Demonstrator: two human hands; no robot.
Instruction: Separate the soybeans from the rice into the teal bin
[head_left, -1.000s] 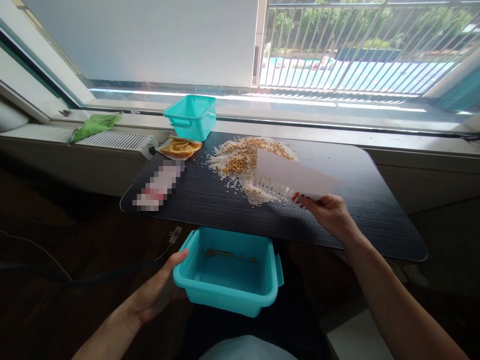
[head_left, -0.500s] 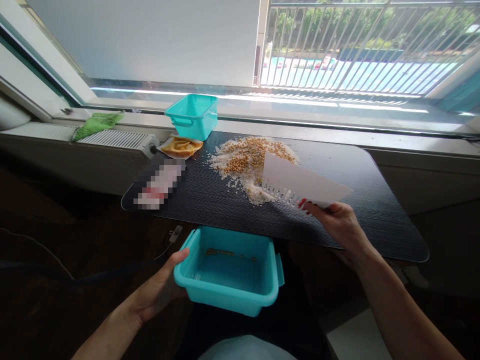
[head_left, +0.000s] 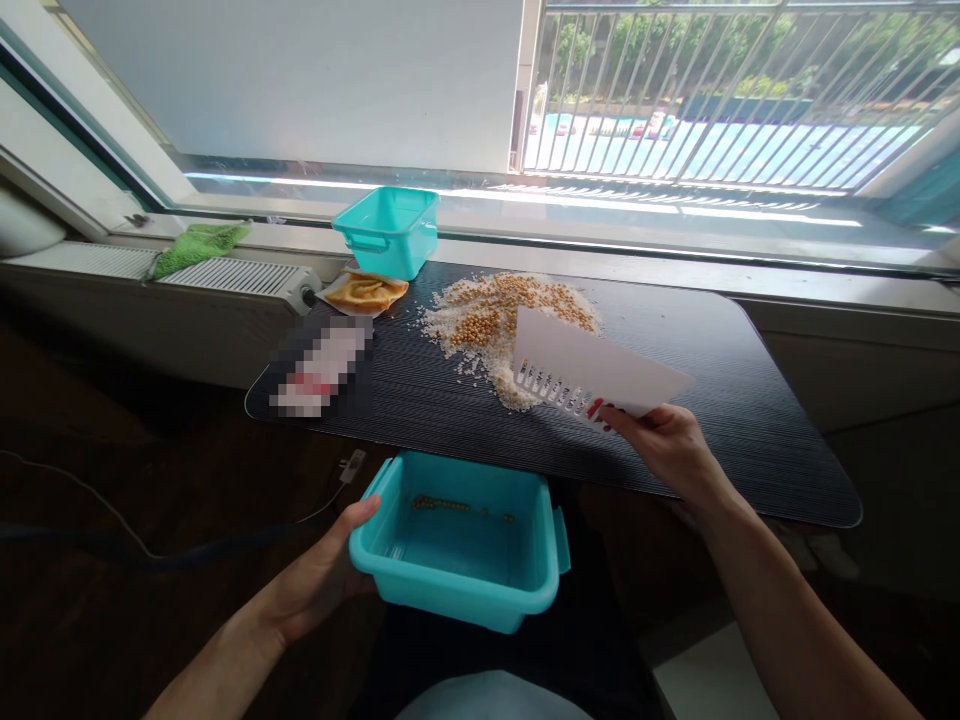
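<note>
Left hand (head_left: 319,580) clasping teal tub (head_left: 465,597), at near edge of table (head_left: 757,430); right hand (head_left: 675,448) pinching slotted white sheet (head_left: 596,360), at grain pile (head_left: 480,325) toward far edge

Sunlit window (head_left: 712,140); pale radiator (head_left: 217,315) at left; dark brown floor (head_left: 97,500).

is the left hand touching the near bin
Touching: the head view shows the left hand holding the near bin by its left side, with the thumb resting on the rim.
</note>
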